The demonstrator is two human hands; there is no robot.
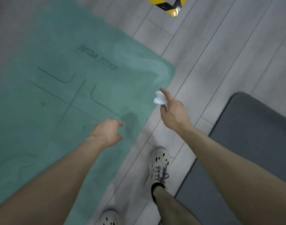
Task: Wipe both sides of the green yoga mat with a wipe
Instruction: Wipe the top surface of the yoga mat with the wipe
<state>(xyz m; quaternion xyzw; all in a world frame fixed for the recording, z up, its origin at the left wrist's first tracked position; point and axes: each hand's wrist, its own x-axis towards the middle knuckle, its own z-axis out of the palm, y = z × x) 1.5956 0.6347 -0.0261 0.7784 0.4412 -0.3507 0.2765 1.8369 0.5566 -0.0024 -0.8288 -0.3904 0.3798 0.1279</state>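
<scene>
Pinching a crumpled white wipe [159, 99] in my right hand [173, 111], forefinger pointing out, I hold it above bare floor [220, 46] just beside the long edge of the green mat [57, 62], near its rounded corner. My left hand [106, 132] hangs over the mat close to that same edge, fingers loosely curled and holding nothing. The mat lies flat, printed side up. My shoe [159, 163] stands on the strip of floor between the green mat and a dark grey mat [252, 143]. Yellow-and-black tape [170, 5] lies farther off.
</scene>
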